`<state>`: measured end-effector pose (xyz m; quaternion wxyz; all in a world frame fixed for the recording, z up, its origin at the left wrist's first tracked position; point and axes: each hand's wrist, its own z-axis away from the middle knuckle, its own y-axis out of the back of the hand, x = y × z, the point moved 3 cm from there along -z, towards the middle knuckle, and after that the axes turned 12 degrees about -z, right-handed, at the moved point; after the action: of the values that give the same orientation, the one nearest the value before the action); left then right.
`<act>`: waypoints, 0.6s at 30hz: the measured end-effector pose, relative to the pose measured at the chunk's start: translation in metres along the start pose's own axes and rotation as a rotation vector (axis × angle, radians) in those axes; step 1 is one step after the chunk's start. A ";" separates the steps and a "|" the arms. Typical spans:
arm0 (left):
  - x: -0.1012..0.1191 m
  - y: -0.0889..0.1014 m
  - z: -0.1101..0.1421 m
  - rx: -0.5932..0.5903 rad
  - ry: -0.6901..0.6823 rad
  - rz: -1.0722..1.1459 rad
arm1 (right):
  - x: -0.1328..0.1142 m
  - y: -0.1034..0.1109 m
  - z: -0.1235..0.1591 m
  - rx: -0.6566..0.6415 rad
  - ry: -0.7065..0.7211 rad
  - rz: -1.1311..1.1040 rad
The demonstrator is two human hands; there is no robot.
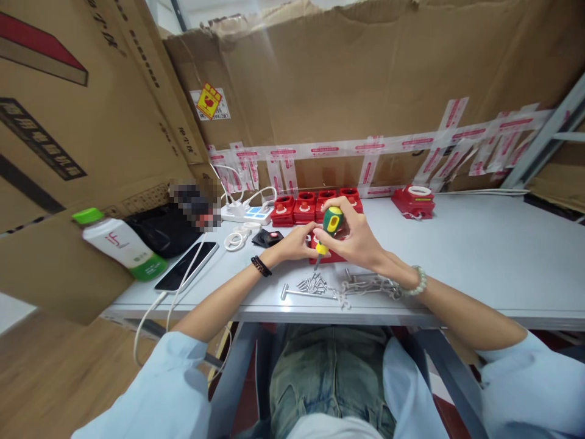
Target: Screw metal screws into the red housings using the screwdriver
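My right hand (359, 241) is wrapped round the green-and-yellow handle of a screwdriver (333, 221), its shaft slanting down toward the table. Beside it, my left hand (296, 242) grips the left side of a small red housing (329, 258), partly hidden beneath both hands. Just in front of the housing lies a pile of short silver pins (313, 284). A T-shaped metal rod (311, 294) rests at the table's near edge, and further rods with thin chains (372, 284) lie below my right wrist.
Several red housings (305, 208) stand in a row behind my hands; another (414, 202) sits at the right. To the left are a power strip (249, 213), a coiled white cable (236, 240), a phone (187, 267) and a tilted bottle (119, 245). Cardboard (347, 91) walls the back.
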<state>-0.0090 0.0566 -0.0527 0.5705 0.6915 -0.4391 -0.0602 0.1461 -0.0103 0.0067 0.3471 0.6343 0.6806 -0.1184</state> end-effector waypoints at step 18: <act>0.002 0.001 0.001 0.014 0.002 -0.077 | -0.006 0.012 -0.006 0.115 0.001 -0.002</act>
<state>-0.0093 0.0543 -0.0510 0.5634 0.7119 -0.4119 -0.0782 0.1550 -0.0093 0.0179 0.3097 0.6527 0.6733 -0.1572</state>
